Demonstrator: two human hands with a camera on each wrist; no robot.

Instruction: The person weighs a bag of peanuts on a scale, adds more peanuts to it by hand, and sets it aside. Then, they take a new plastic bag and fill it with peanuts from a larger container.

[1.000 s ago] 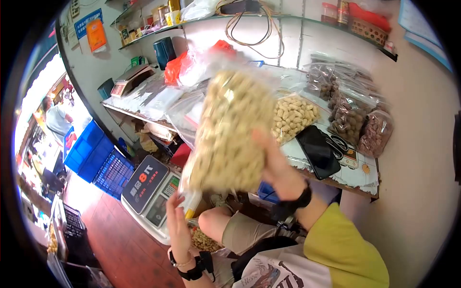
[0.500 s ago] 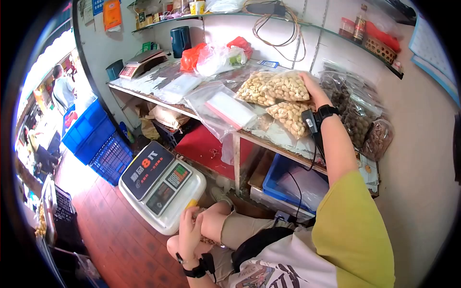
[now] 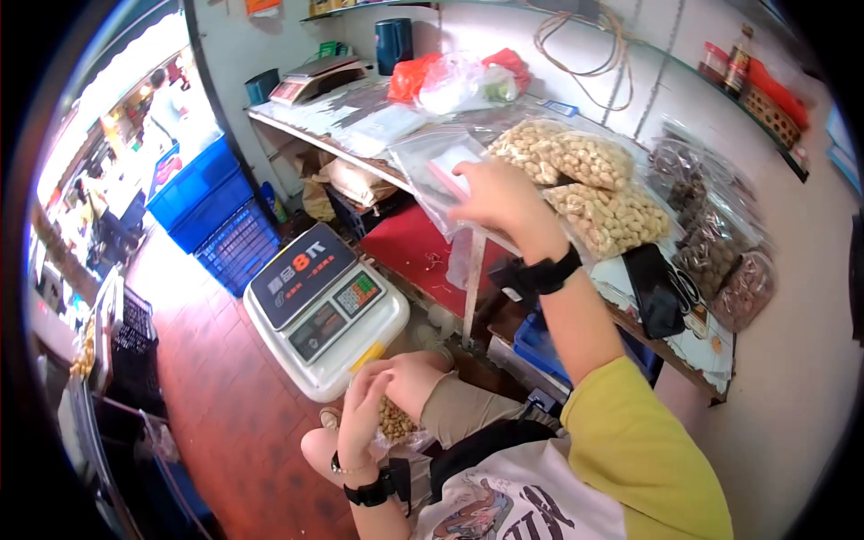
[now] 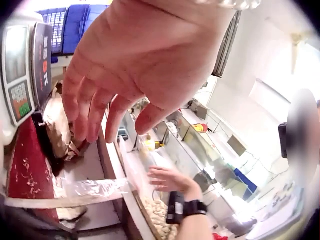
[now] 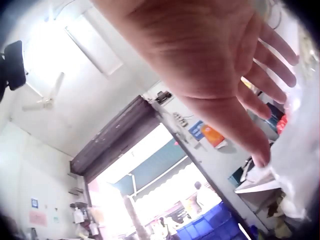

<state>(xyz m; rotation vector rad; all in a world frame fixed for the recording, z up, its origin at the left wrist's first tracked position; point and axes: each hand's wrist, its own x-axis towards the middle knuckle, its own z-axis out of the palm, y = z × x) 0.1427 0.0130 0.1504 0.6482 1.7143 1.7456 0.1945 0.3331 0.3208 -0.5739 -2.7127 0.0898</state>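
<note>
My right hand (image 3: 508,202) reaches over a stack of clear zip bags (image 3: 432,166) at the table's front edge. Its fingers are spread, with the fingertips right at the plastic (image 5: 295,155) in the right wrist view. To the right of that hand lie several clear bags packed with peanuts in their shells (image 3: 612,216). My left hand (image 3: 364,409) hangs relaxed over my lap, holding nothing, and the left wrist view shows its fingers loosely extended. Just beside it, an opened bag of small brown pieces (image 3: 396,421) sits between my legs.
On the floor at left stands a white digital scale (image 3: 351,297), with blue crates (image 3: 211,198) behind it. The table (image 3: 360,94) also bears a black phone (image 3: 654,288), bags of dark goods (image 3: 711,243) and red and white plastic bags (image 3: 463,81).
A large bag of peanuts held in my right hand came down onto the other peanut bags and was let go. That hand then moved left to the zip bags. My left hand stays low.
</note>
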